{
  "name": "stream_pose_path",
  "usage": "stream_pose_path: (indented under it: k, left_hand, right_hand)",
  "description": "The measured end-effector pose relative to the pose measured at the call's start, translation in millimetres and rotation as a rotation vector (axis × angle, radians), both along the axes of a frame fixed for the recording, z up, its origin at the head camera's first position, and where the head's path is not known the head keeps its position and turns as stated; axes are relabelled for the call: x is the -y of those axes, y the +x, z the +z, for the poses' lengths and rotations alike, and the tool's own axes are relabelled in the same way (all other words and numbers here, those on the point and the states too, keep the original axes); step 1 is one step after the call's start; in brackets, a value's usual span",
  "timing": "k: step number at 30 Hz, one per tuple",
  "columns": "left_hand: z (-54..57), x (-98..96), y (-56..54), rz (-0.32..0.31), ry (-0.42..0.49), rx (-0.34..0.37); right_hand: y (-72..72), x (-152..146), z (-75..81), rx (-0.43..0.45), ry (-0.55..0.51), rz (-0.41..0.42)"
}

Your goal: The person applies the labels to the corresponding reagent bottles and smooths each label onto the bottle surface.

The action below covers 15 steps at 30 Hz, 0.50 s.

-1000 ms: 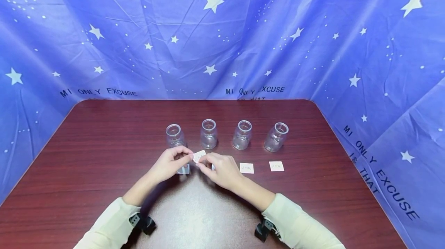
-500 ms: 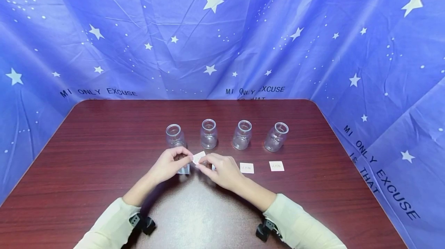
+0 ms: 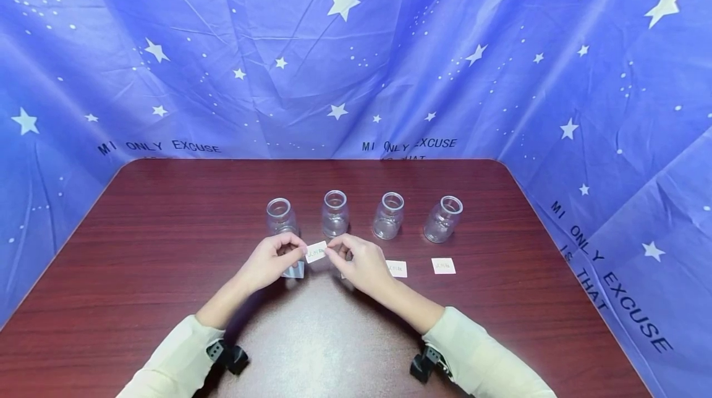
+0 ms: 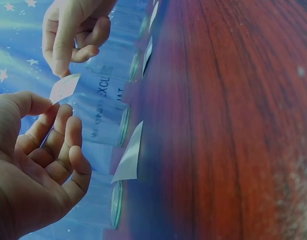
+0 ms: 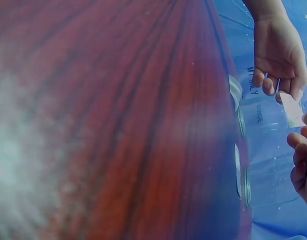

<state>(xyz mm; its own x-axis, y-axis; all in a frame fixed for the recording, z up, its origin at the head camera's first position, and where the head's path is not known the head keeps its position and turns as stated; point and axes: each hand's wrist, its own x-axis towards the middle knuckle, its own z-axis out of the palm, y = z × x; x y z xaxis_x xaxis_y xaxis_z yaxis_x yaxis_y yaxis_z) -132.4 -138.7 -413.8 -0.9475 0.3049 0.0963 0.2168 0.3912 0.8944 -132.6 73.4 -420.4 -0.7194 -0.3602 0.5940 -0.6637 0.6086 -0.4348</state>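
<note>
While I monitor from my remote station, the left hand (image 3: 271, 263) pinches the left end of a small white rectangular paper label (image 3: 316, 253) bearing handwriting; the right hand (image 3: 360, 263) pinches its right edge. I note the label raised above the dark red wood-grain table (image 3: 167, 225), near side of the two leftmost of four clear glass jars (image 3: 335, 219). Two further white rectangles (image 3: 443, 266) lie at right.

The raised card (image 3: 316, 252) bears writing (image 3: 315, 253) too small to read.
</note>
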Motion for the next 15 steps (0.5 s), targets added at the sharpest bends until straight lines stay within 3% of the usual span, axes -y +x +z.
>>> stream_pose_path:
  k: [9,15]
  left_hand:
    - [5.7,-1.0,2.9,-0.005,-0.004,0.011]
    - [-0.9,2.4,-1.0,0.004,-0.003,0.017]
  right_hand:
    - [-1.6,3.0,0.2,0.236,-0.098,0.011]
    - [1.6,5.3,4.8,0.306,-0.158,0.05]
